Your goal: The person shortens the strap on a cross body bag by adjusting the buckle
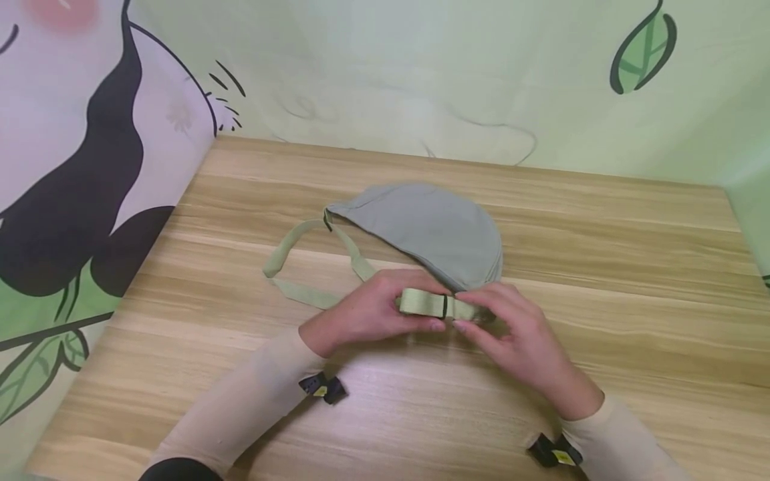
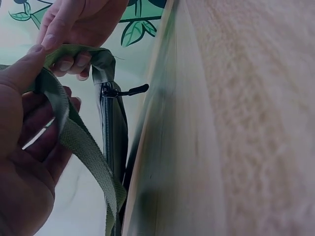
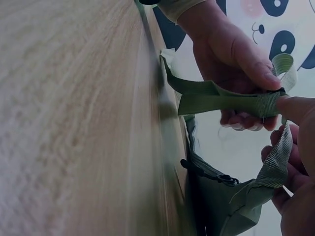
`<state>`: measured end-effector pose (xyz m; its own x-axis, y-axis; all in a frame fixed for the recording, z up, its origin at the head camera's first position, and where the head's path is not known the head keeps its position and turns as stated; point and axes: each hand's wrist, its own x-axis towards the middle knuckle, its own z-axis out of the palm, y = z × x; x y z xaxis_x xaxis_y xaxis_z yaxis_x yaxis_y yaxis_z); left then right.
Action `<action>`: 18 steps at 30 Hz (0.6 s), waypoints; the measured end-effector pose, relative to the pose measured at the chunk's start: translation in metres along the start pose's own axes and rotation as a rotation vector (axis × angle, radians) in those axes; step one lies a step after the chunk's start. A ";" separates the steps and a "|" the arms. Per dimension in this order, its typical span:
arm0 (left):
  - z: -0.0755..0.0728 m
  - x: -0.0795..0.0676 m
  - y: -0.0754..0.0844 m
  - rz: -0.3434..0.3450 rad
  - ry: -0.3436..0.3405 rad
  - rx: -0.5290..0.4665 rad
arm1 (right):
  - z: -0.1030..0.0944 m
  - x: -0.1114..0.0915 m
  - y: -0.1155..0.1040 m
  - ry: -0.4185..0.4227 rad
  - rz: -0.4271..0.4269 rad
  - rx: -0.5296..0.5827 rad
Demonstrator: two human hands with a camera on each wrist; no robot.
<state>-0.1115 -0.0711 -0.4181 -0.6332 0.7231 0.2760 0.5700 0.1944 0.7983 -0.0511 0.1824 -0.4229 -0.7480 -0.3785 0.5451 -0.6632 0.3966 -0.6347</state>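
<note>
A grey-green waist bag (image 1: 427, 227) lies on the table beyond both hands. From its left corner a pale green webbing strap (image 1: 301, 292) loops round toward the hands. My left hand (image 1: 367, 310) grips the strap, with a folded loop of it standing up between thumb and fingers. Close by, my right hand (image 1: 523, 331) pinches the webbing just right of a black strap slider (image 1: 445, 306). The left wrist view shows the bag's zipper with its black pull (image 2: 132, 91) near the strap end. In the right wrist view, a loose webbing end (image 3: 189, 104) sticks out past the left hand.
The wood-grain table (image 1: 631, 280) extends to both sides of the bag. A printed backdrop (image 1: 391, 73) with panda and leaf drawings rises along its back and left edges. Small black wrist devices (image 1: 325, 387) sit at the sleeve cuffs.
</note>
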 end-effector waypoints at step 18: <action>-0.001 0.003 0.006 -0.085 -0.122 0.177 | 0.005 0.000 0.002 -0.035 0.016 -0.005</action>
<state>-0.1102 -0.0684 -0.4121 -0.6211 0.7718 0.1361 0.6071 0.3640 0.7063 -0.0525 0.1791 -0.4264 -0.7572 -0.4007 0.5157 -0.6514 0.4066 -0.6405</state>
